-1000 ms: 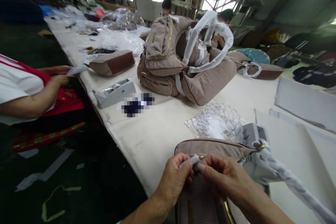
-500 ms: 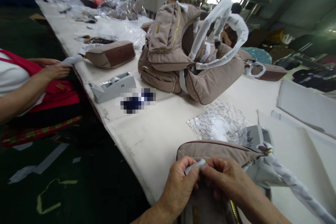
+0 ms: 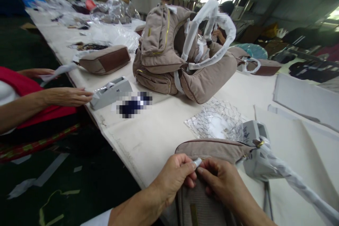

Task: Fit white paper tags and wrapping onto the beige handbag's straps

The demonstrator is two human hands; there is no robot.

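Note:
Directly in front of me lies a beige corduroy bag (image 3: 209, 147) with a gold zipper, partly covered by my hands. My left hand (image 3: 177, 171) pinches a small rolled white paper strip (image 3: 197, 162) between thumb and fingers, just above the bag. Fingertips of my right hand (image 3: 221, 176) close on the strip's other end; whatever may be inside the roll is hidden. From the bag's right corner runs a strap wrapped in white paper (image 3: 288, 173). Behind it stands a grey tape dispenser (image 3: 256, 134), next to a clear printed plastic bag (image 3: 214, 122).
Stacked beige bags (image 3: 164, 53) with wrapped handles stand mid-table. Left of them are another tape dispenser (image 3: 113, 91) and a brown-bottomed bag (image 3: 106, 59). A co-worker's hand (image 3: 67, 96) reaches over the left table edge. White sheets (image 3: 304, 99) lie on the right.
The white strip now looks shorter and more tightly rolled between my fingers. The co-worker's nearer hand has moved right to the tape dispenser, the other holding a paper strip. My view has shifted slightly.

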